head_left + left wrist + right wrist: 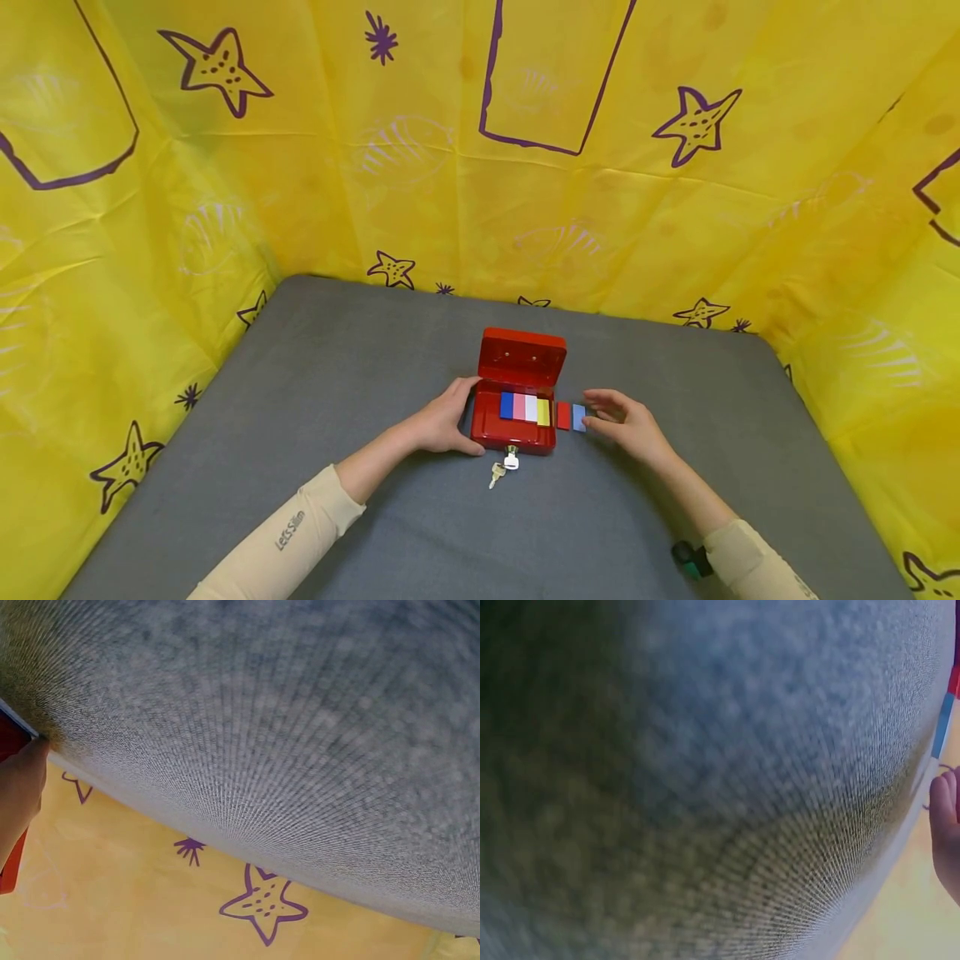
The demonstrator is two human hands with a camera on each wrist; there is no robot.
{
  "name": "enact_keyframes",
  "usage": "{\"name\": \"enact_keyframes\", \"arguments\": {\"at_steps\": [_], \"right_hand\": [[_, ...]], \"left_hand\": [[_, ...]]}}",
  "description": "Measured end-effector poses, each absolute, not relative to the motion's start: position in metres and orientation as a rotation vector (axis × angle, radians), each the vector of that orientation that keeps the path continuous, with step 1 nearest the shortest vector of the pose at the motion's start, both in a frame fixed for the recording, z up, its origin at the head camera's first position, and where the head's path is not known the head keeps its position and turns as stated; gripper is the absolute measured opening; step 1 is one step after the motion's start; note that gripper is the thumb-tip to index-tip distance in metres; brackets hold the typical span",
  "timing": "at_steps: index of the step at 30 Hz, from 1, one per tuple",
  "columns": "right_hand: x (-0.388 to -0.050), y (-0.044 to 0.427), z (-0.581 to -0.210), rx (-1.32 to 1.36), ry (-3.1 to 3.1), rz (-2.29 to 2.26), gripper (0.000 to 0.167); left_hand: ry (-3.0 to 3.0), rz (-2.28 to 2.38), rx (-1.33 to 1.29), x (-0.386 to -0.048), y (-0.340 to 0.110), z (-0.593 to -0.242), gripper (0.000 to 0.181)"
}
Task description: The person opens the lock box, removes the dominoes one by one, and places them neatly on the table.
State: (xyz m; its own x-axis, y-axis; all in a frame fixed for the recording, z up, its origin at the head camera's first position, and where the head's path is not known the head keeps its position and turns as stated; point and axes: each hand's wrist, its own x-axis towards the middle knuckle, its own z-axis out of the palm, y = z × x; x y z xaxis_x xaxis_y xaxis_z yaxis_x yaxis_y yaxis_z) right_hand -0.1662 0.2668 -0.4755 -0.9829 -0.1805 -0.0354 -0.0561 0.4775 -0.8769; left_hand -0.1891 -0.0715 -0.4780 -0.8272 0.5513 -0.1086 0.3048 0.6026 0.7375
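A red cash box stands on the grey surface with its lid raised. Across its inner tray lies a row of blocks: dark blue, pink, white and yellow. My left hand holds the box's left side, thumb at the front corner, fingers toward the hinge. Right of the box are a red block and a light blue block. My right hand is beside the light blue one, thumb and fingers apart; contact is hard to tell.
A key sits in the lock at the box's front, and a second key hangs beside it. Yellow cloth printed with starfish encloses the grey surface at the back and sides.
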Motion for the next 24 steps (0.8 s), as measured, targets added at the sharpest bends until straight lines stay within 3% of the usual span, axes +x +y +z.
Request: {"name": "enact_keyframes", "arguments": {"at_steps": [13, 24], "right_hand": [[-0.164, 0.262, -0.47, -0.078, 2.495, -1.652, 0.049], [-0.161, 0.242, -0.459, -0.133, 2.444, -1.746, 0.047]], "left_hand": [[2.507, 1.045, 0.681, -0.189, -0.071, -0.476, 0.104], [2.511, 1.039, 0.696, -0.19, -0.072, -0.478, 0.104]]}}
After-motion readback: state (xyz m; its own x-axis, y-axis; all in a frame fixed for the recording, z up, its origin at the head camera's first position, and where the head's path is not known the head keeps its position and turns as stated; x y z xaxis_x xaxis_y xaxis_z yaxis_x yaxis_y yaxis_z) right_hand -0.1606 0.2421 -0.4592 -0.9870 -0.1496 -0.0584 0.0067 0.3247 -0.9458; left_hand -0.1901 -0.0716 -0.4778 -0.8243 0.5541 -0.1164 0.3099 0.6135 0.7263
